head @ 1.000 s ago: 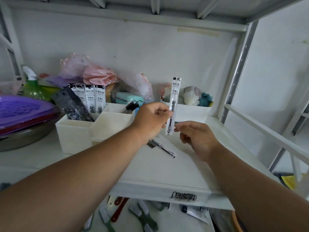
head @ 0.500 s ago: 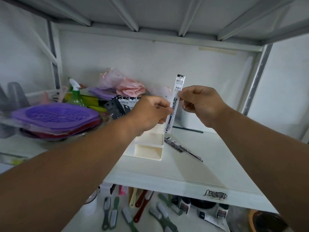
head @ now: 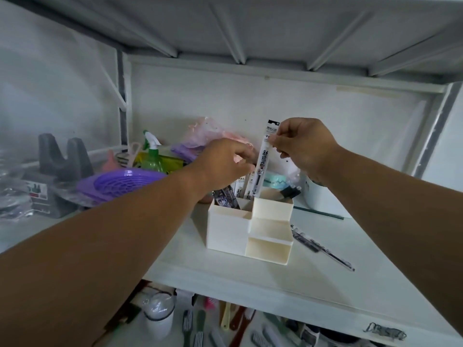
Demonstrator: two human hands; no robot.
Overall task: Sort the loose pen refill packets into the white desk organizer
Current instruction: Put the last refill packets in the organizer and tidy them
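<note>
1. Head view is showing the right hand [head: 304,146] pinching the top of a refill packet [head: 264,160], holding it upright with its lower end dipping into the organizer [head: 228,230] at the back.
2. Left hand [head: 220,165], at nine o'clock of the packet, is touching its middle with curled fingers; whether it is gripping, I cannot tell.
3. Insertion step is in hand, I judge; next, lowering and releasing.
4. Loose packets [head: 319,245] are lying at four o'clock of the organizer.

A slim white printed refill packet [head: 264,156] stands nearly upright over the tiered white plastic organizer's [head: 250,226] far compartment.
</note>
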